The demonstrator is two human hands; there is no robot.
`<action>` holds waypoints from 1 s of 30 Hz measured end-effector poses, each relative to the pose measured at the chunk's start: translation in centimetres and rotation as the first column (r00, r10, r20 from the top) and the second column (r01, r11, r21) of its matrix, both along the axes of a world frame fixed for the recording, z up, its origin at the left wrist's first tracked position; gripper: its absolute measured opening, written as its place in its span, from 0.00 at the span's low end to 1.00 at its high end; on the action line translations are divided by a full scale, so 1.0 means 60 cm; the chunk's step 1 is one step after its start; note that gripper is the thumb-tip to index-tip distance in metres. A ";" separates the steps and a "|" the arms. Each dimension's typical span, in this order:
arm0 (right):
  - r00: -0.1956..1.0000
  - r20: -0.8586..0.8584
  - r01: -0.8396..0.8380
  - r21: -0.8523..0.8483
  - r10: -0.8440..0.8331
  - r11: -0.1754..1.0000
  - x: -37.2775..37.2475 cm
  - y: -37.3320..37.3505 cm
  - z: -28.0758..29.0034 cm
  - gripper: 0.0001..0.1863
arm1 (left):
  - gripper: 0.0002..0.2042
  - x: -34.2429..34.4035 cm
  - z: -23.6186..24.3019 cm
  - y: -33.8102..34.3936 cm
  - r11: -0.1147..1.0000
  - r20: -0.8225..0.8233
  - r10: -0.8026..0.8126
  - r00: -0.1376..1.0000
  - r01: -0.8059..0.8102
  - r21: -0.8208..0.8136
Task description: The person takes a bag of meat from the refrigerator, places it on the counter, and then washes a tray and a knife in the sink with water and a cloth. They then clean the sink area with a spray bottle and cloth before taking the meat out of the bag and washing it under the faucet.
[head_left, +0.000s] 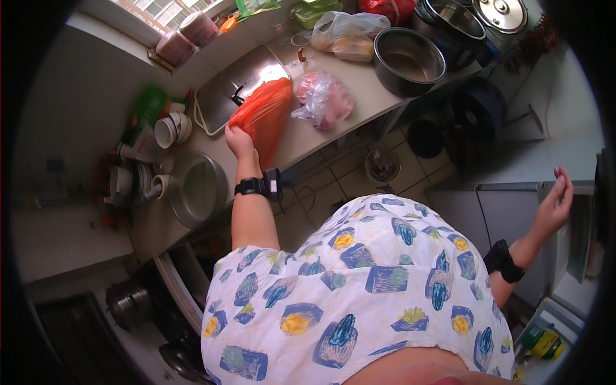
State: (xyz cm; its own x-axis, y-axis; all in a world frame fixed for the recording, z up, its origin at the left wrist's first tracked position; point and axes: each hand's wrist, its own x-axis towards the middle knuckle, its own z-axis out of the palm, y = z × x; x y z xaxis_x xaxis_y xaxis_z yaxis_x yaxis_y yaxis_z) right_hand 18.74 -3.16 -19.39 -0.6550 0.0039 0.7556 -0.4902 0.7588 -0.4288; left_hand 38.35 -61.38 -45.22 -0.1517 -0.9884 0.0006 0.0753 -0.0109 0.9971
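Note:
My left hand (240,141) is closed on the gathered end of an orange-red plastic bag (269,110). The bag hangs at the counter's front edge, beside the sink, and its contents are hidden. Just right of it, a clear plastic bag with something pinkish-red inside (325,99) lies on the counter. Far out to the right, my right hand (557,202) is raised with its fingers stretched out and nothing visible in them. It is nearest to an open refrigerator (539,186), whose door shelf holds a green and yellow package (544,341).
A steel sink (215,96) is set into the counter. To its left stand a metal basin (199,189) and stacked white bowls (172,129). A large pot (409,61) and a bag of yellowish items (351,35) sit at the right. A small bin (383,165) stands on the tiled floor.

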 end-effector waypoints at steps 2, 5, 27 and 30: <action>0.998 0.047 -0.040 0.049 0.037 0.998 0.004 -0.020 -0.002 0.13 | 0.14 -0.021 0.035 0.017 0.980 0.079 -0.045 0.996 0.059 -0.191; 0.967 0.191 -0.161 -0.045 0.167 0.986 0.012 -0.080 -0.029 0.12 | 0.12 0.004 0.121 0.049 0.890 0.215 0.001 0.977 0.097 -0.446; 0.278 -0.266 -0.354 -0.922 0.923 -0.159 0.024 0.046 0.005 0.36 | 0.11 -0.351 0.561 0.654 0.061 -0.073 -0.997 -0.005 0.505 -0.861; 0.375 -0.445 -0.627 -0.768 0.813 -0.132 0.030 0.167 0.098 0.38 | 0.08 -0.397 0.692 0.812 -0.067 0.060 -0.992 -0.115 0.050 -0.997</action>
